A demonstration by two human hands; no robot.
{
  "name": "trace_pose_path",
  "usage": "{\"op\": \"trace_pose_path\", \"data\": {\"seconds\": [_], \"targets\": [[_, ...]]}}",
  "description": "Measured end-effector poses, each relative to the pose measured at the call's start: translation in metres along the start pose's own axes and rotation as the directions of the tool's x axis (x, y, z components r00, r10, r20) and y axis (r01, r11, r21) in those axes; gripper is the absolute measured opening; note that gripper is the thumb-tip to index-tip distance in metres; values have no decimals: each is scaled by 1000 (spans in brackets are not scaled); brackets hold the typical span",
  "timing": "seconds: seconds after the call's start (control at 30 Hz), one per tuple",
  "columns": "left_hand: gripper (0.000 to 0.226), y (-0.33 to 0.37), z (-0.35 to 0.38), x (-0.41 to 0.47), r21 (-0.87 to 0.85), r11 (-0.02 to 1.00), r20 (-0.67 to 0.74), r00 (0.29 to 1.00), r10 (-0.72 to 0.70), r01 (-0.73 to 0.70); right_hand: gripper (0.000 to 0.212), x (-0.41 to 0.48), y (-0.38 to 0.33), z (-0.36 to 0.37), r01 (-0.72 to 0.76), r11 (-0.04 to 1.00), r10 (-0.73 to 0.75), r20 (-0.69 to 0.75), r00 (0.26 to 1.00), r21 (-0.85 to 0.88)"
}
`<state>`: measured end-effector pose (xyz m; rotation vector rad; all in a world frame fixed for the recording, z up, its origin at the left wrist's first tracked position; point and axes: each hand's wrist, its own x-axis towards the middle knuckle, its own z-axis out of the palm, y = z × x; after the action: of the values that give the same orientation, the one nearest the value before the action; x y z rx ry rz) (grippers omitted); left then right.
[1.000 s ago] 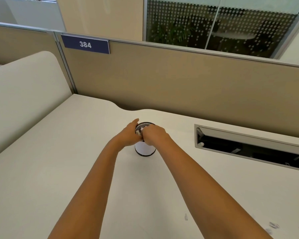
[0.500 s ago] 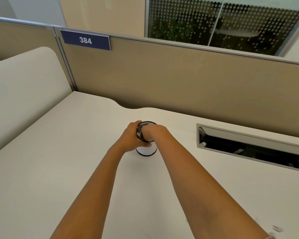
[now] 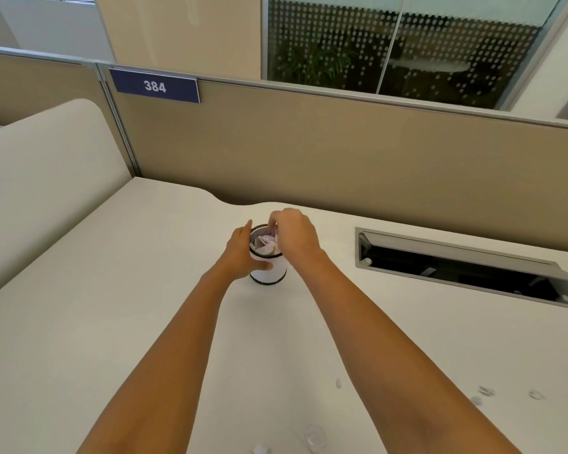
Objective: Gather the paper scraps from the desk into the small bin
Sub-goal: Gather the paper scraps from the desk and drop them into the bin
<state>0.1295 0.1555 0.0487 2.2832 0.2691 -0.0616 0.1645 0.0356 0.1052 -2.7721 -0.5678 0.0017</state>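
A small round bin (image 3: 269, 272) with a black mesh rim and white wall stands upright mid-desk. Crumpled white paper (image 3: 265, 241) fills its top. My left hand (image 3: 243, 253) grips the bin's left side, thumb across the front wall. My right hand (image 3: 296, 235) hovers over the rim's right side with fingers curled downward; whether they pinch anything is hidden. Several small paper scraps (image 3: 486, 391) lie on the desk (image 3: 112, 322) at the near right, and more scraps (image 3: 314, 435) lie near the bottom edge.
A beige partition (image 3: 341, 152) with a blue "384" sign (image 3: 154, 86) runs along the desk's far edge. An open cable tray (image 3: 466, 267) is recessed into the desk at right. A rounded cream side panel (image 3: 40, 178) borders the left.
My right hand has lifted from inside the bin's mouth to above its rim, uncovering the crumpled paper. My left hand keeps hold of the bin.
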Motion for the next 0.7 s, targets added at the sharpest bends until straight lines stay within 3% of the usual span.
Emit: {"op": "trace_pose_path", "data": {"seconds": [0.1, 0.27, 0.47, 0.7], "targets": [[113, 3, 8, -17, 14, 999, -54, 998, -29, 30, 27, -23, 17, -9, -46, 997, 53, -132, 990, 58], [100, 2, 25, -59, 15, 1000, -198, 980, 29, -27, 23, -79, 52, -10, -101, 980, 132, -179, 975, 169], [65, -14, 65, -121, 114, 993, -152, 988, 33, -16, 25, -157, 93, 18, -184, 966, 194, -39, 980, 182], [45, -24, 104, -188, 130, 992, -127, 992, 12, 5, 41, -227, 105, 56, -75, 987, 43, 220, 975, 140]]}}
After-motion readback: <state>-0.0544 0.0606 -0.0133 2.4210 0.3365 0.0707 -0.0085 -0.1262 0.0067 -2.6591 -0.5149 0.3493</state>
